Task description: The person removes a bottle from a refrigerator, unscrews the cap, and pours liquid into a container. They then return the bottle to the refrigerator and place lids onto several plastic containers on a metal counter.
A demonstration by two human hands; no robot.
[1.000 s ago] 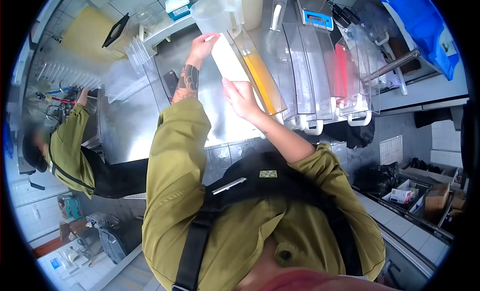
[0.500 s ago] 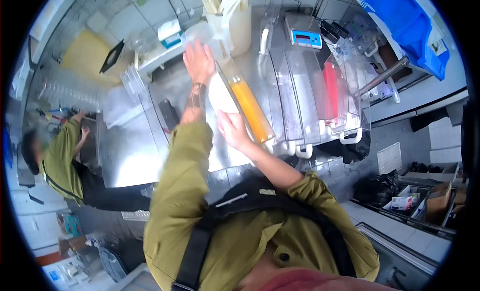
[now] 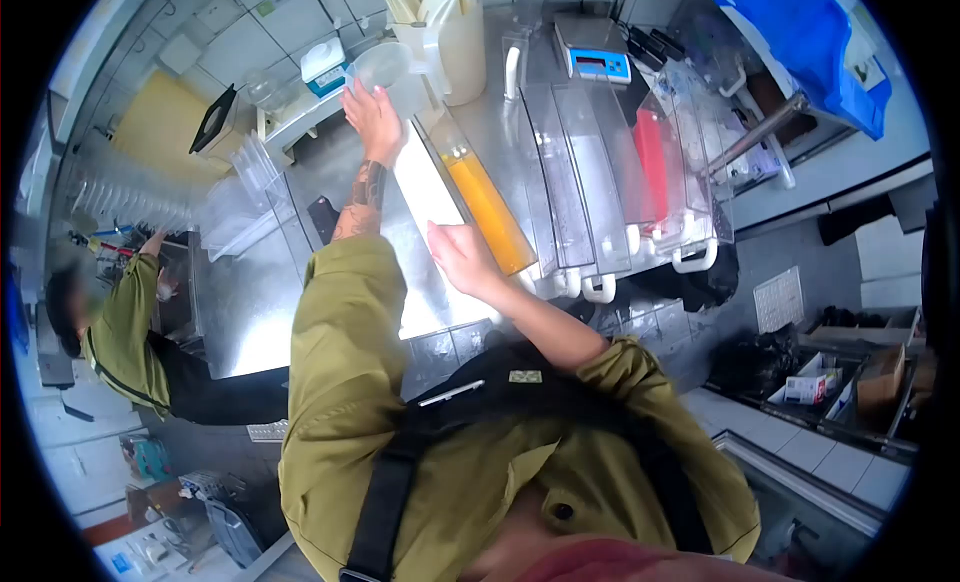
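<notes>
Left hand (image 3: 373,120) spread open by the clear jug (image 3: 392,67), right hand (image 3: 463,259) curled at the white container (image 3: 421,182), probably to steady it; can't tell if it's gripping.

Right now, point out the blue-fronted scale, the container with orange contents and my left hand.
Blue-fronted scale (image 3: 600,66): head view, on its front panel.
Container with orange contents (image 3: 488,210): head view, on the orange fill.
Left hand (image 3: 375,122): head view, middle of the hand.

Open left hand (image 3: 373,120) reaches beyond curled right hand (image 3: 462,257)
</notes>
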